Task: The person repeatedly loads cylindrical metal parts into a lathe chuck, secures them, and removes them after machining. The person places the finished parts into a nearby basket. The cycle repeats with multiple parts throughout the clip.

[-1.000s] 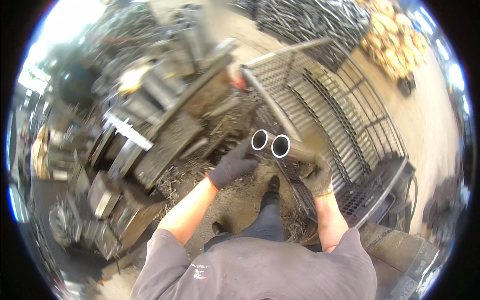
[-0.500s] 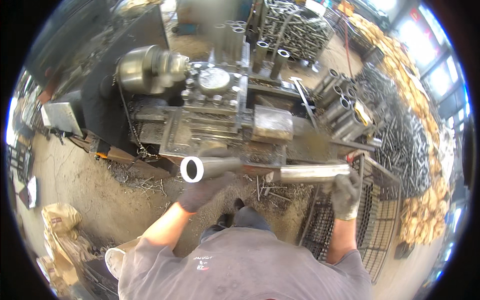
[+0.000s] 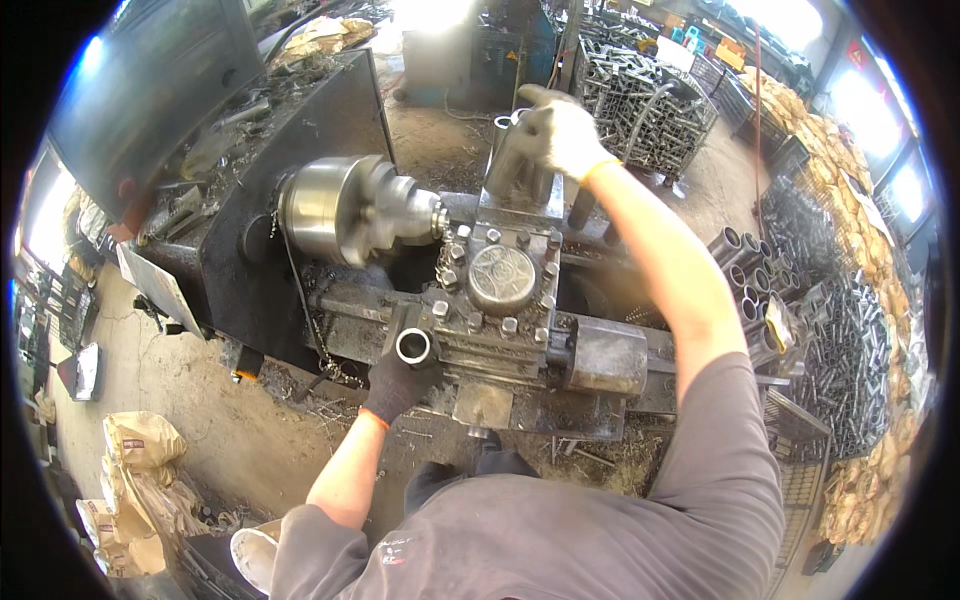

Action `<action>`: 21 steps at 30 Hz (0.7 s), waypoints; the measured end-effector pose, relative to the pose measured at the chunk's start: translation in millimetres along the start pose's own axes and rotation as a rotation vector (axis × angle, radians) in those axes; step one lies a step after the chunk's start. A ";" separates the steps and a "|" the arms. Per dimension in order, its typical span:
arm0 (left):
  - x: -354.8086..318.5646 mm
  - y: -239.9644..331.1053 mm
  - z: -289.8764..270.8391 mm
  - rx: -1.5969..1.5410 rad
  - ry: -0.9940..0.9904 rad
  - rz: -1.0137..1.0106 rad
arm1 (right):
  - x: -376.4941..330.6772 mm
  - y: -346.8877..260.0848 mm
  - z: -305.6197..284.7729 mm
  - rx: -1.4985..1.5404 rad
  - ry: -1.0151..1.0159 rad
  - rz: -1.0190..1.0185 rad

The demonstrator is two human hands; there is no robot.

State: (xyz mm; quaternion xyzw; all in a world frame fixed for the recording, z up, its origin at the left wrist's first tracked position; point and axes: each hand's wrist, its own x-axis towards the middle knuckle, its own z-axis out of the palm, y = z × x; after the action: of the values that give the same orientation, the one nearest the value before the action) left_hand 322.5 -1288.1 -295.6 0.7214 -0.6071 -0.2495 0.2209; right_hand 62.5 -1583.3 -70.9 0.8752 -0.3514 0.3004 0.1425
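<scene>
In a dark glove, my left hand (image 3: 400,382) grips a short metal tube (image 3: 412,347) with its round open end facing up, in front of the lathe's tool post (image 3: 502,278). My right arm reaches across the machine. At the far side, my right hand (image 3: 568,138), in a pale glove, is at the top of several upright metal tubes (image 3: 512,172) standing on the cross slide. Its fingers appear closed around one tube's top, with one finger stretched out; the hand hides part of the group. The lathe's chuck (image 3: 325,210) lies left of the tool post.
Stacked tubes (image 3: 750,275) lie on the right of the lathe bed. Behind stands a wire cage (image 3: 645,110) full of metal parts. A heap of metal pieces (image 3: 835,340) is at the far right. Paper sacks (image 3: 145,440) and a white bucket (image 3: 255,550) sit at lower left.
My right hand has gone from the right side, where it held a shiny tube, to the far upright tubes. My left hand's tube has swung from lying sideways to end-up. The view has shifted.
</scene>
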 end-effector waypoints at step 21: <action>-18.1 -80.1 -105.2 -0.295 0.002 0.247 | 29.9 -97.6 64.1 0.237 -1.000 0.473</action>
State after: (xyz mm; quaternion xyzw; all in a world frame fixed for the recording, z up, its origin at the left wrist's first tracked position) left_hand 447.4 -1255.4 -261.8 0.6016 -0.6474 -0.3060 0.3540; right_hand 175.2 -1559.1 -105.8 0.8185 -0.5265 -0.0896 -0.2119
